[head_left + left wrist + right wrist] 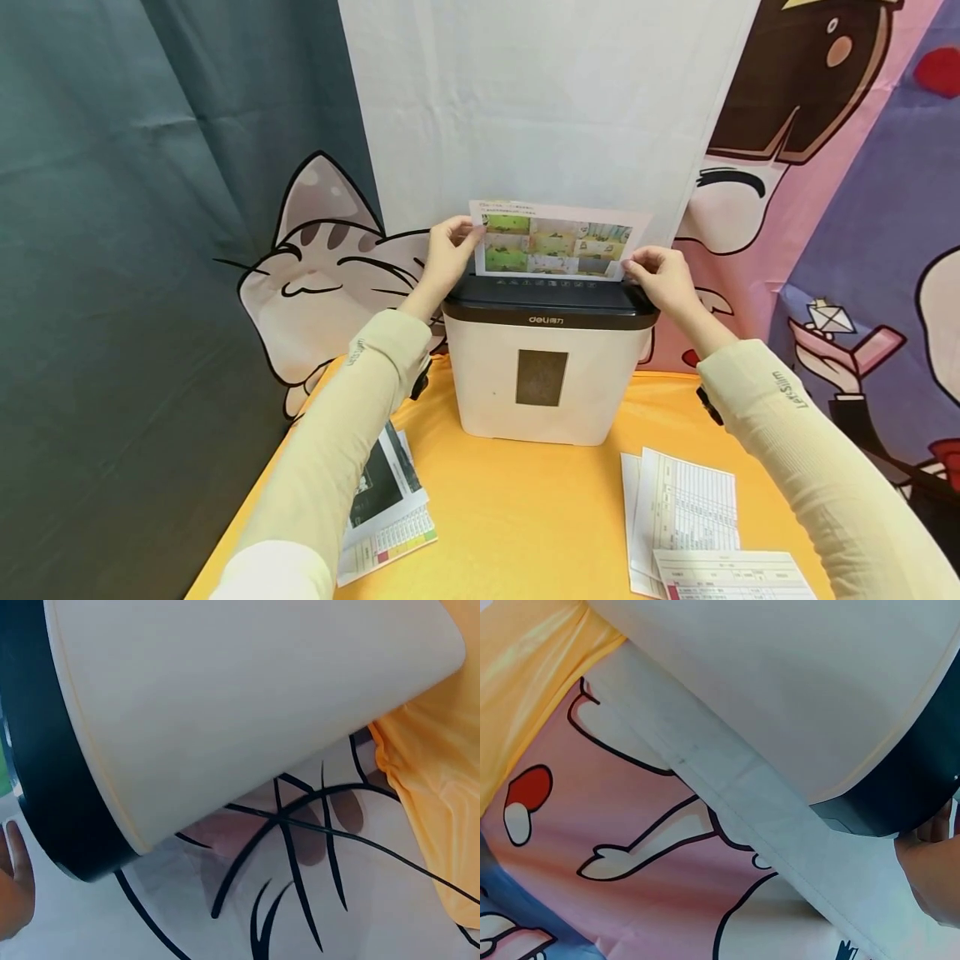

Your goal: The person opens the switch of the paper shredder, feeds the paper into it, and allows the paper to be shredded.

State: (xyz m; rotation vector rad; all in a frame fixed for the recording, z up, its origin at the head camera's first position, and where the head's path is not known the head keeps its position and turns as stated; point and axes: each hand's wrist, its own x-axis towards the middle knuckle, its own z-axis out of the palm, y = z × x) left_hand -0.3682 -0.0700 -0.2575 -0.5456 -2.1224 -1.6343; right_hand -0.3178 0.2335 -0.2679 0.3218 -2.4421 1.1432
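A printed sheet of paper (pixel 555 242) with a grid of coloured pictures stands upright above the dark top of a white paper shredder (pixel 480 375). At the sheet's left edge my left hand (pixel 450 250) pinches it between thumb and fingers. My right hand (pixel 660 275) pinches the lower right edge, close to the shredder's lid. The sheet's bottom edge meets the slot area on top. In the left wrist view only part of the left hand (pixel 13 881) shows, beside the shredder's dark rim (pixel 52 750). The right wrist view shows part of the right hand (pixel 934 862) by the rim.
On the yellow tablecloth (pixel 525 517), printed papers (pixel 386 500) lie at the left, partly under my left forearm. More printed forms (pixel 690 508) lie at the right. A cartoon-patterned cloth (pixel 540 100) hangs behind the shredder. A thin black cable (pixel 360 840) runs beside the shredder.
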